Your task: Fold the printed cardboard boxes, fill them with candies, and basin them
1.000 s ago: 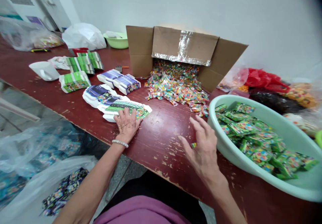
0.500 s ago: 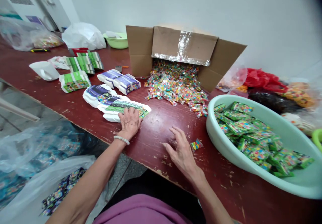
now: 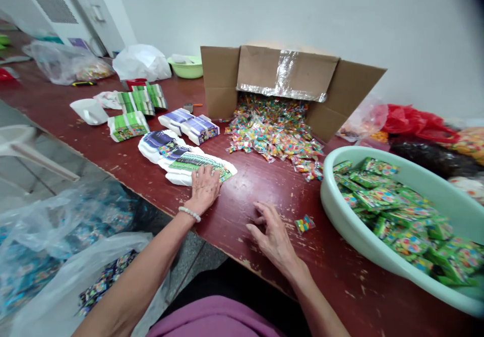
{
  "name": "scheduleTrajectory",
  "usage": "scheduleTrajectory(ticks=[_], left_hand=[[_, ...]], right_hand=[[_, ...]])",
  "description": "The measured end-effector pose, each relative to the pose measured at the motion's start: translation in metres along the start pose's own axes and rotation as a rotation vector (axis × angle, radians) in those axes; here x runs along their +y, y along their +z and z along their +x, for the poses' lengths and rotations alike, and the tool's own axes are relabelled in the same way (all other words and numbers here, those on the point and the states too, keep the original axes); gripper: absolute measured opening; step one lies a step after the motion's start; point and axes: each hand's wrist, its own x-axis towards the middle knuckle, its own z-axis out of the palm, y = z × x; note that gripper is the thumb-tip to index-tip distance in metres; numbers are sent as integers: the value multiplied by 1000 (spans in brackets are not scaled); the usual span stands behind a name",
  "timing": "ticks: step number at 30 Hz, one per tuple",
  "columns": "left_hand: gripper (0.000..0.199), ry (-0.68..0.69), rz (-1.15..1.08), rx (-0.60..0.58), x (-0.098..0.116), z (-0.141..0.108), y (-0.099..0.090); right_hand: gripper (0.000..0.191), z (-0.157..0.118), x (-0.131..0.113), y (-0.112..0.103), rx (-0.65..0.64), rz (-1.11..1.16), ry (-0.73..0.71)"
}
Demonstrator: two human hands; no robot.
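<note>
My left hand [image 3: 205, 188], with a beaded bracelet at the wrist, lies with fingers outstretched on a fanned row of flat printed cartons [image 3: 185, 161], green at the near end and purple at the far end. Over the bare red tabletop hovers my right hand [image 3: 270, 233], fingers apart and holding nothing. Just to its right lies one small clear packet of coloured candy [image 3: 304, 224]. Behind both hands, a cardboard box [image 3: 287, 72] on its side spills a heap of candy packets [image 3: 268, 132] onto the table.
A pale green basin [image 3: 359, 241] of filled green boxes [image 3: 389, 198] stands at the right. Banded carton bundles [image 3: 130, 125], a white mug [image 3: 89, 111] and purple bundles [image 3: 196, 127] sit at the left. Plastic bags [image 3: 98, 261] are on the floor below the table's front edge.
The whole view has shifted, so things on the table appear a little farther right. Both hands keep nearly the same places on and above the table.
</note>
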Motion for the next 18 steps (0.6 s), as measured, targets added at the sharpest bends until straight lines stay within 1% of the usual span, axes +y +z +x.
scheduleTrajectory(ticks=[3, 7, 11, 13, 15, 18], left_hand=[[30, -9, -27, -25, -2, 4, -3], [27, -27, -62, -54, -4, 17, -8], [32, -45, -122, -49, -2, 25, -12], [32, -41, -176, -27, -1, 23, -14], [27, -22, -256, -9, -1, 17, -15], [12, 16, -422, -10, 1, 2, -13]], right_hand=[[47, 1, 0, 0, -4, 6, 25], [46, 3, 1, 0, -2, 12, 42], [46, 3, 3, 1, 15, 29, 45], [47, 2, 3, 1, 29, 40, 53], [46, 3, 2, 0, 38, 64, 87], [46, 8, -2, 0, 50, 182, 214]])
